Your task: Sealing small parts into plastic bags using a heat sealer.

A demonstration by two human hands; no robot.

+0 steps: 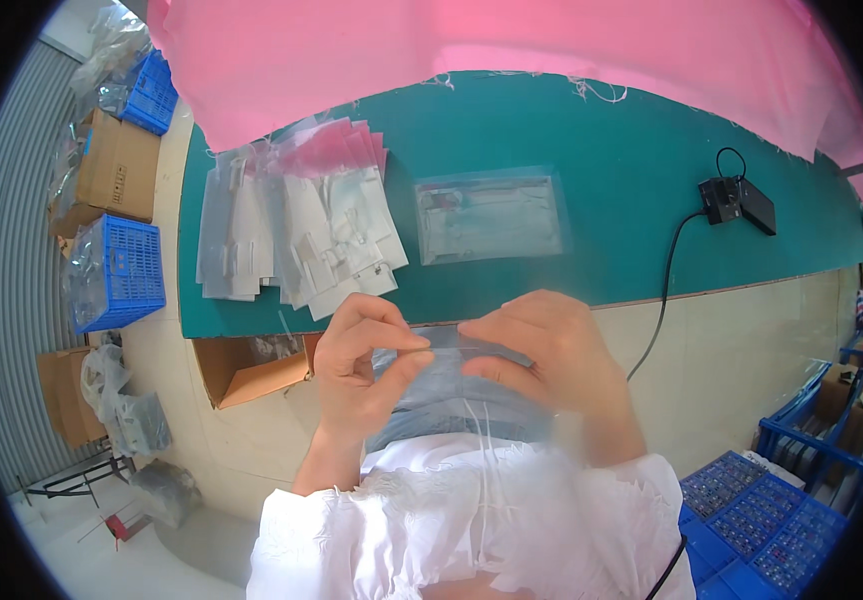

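In front of my body, just off the near edge of the green table, both hands are raised close together. My left hand [363, 365] pinches with thumb and forefinger; a faint, thin, pale line runs from the fingertips toward the right hand, too fine to name. My right hand [541, 345] has its thumb and forefinger apart, tips facing the left hand. Beyond them on the table lies a flat clear packet [491, 222] with pale contents. Farther left, a fanned stack of clear packets with white and pink cards [341, 225] rests near the table's left end.
Pink cloth [511, 40] hangs over the far side of the green table [621, 190]. A black device with a cable [721, 200] sits at the right. Blue crates [131, 270] and a cardboard box [116, 165] stand left; an open carton [261, 370] is below the table; blue trays [761, 510] lie lower right.
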